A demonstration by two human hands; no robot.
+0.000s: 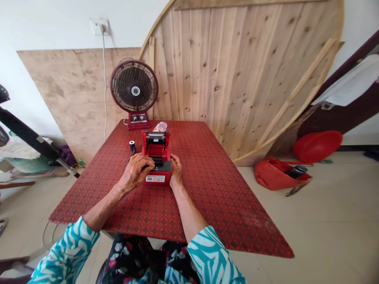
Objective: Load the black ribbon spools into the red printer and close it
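Note:
A red and black label printer [158, 178] stands on the table with its lid [156, 138] tipped up and back. A black roller-like part [156, 159] lies across its open bay. My left hand [136, 169] is at the printer's left side. Its fingers are curled and pressed together over the front of the bay, on a dark piece too covered to name. My right hand [176, 170] wraps round the right side of the casing, thumb side up. Just behind my left hand, a small black roll [132, 146] with a white core stands upright.
A dark red fan [134, 88] stands at the table's back left, its cord [104, 86] running up to a wall socket [100, 27]. Behind the printer lies a clear bottle [160, 126]. Wooden boards [225, 79] lean against the wall. A red bag [272, 175] rests on the floor at right.

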